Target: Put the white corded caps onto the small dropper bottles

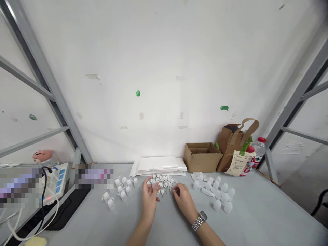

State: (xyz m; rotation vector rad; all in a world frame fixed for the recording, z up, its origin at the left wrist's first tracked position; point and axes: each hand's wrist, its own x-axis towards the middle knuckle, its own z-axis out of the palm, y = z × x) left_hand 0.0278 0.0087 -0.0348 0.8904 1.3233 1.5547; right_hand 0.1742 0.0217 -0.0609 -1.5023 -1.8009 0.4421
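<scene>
My left hand [150, 195] is closed around a small translucent plastic bottle [154, 182], at the left side of a heap of white caps [166, 180] with thin straps. At the heap's right edge, my right hand [183, 200] has its fingertips drawn together; whatever is between them is too small to make out. A cluster of capped bottles [123, 194] with looped straps stands to the left of my hands. On the right lie several bottles without caps [224, 197], some upright and some on their sides.
Behind the heap lies a stack of white envelopes [161, 164]. An open cardboard box [203, 160] and a brown paper bag [228, 147] stand at the back right, beside a red-capped bottle [260, 148]. A power strip [57, 184] with cables and a black mat [68, 206] occupy the left.
</scene>
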